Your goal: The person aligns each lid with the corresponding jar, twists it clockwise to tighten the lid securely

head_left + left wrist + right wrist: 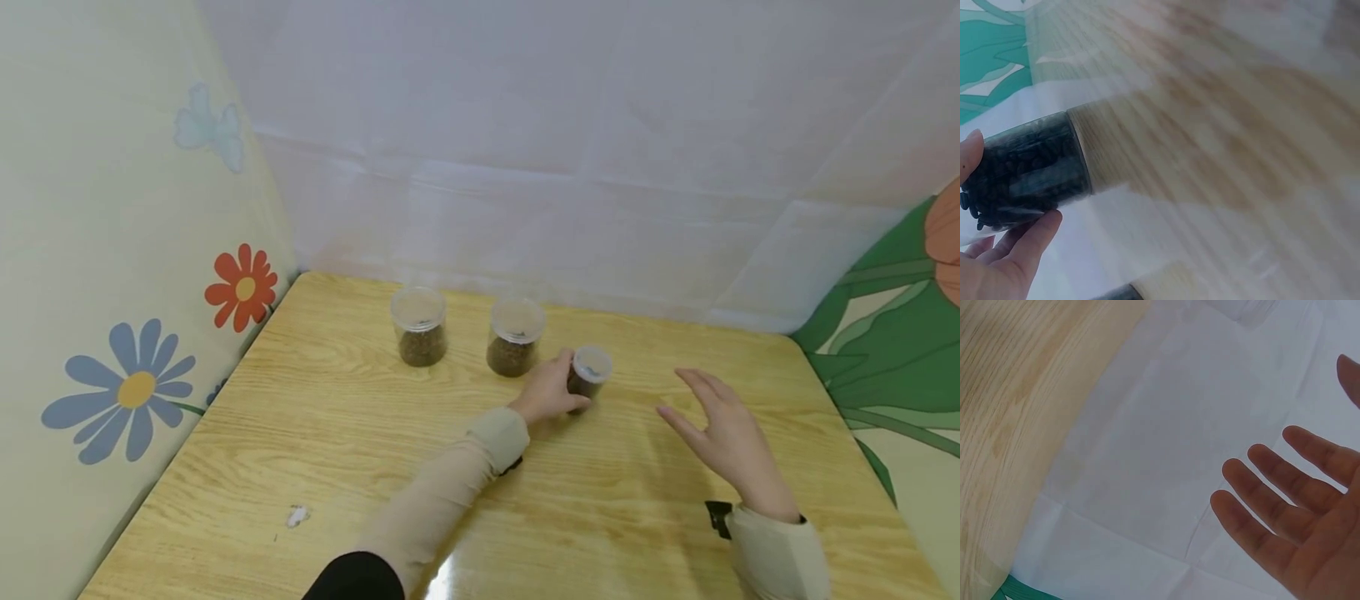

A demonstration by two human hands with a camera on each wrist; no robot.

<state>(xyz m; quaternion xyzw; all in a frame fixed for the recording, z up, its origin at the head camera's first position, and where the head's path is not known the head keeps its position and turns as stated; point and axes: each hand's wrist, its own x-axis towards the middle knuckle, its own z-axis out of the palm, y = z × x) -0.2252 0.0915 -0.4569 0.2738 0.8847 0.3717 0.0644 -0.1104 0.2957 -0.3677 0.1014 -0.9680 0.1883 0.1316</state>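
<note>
My left hand (pixel 546 392) grips a small clear jar (pixel 587 385) on the right of the jar group, thumb on its near side and fingers on the far side. In the left wrist view the jar (pixel 1032 169) shows many small black, bean-like pieces, with fingers of the left hand (pixel 1010 265) around it. To its left stand two larger clear jars, a middle jar (pixel 514 337) and a left jar (pixel 420 327), each partly filled with brown, grainy contents. My right hand (pixel 729 446) is held apart on the right, fingers spread, and the right wrist view shows that hand (pixel 1310 519) with nothing in it.
A wood-grain table (pixel 337 450) lies under everything. White sheeting (pixel 525 167) hangs behind it, with flower-printed panels (pixel 97 250) at the sides. A small white patch (pixel 297 516) marks the table at front left.
</note>
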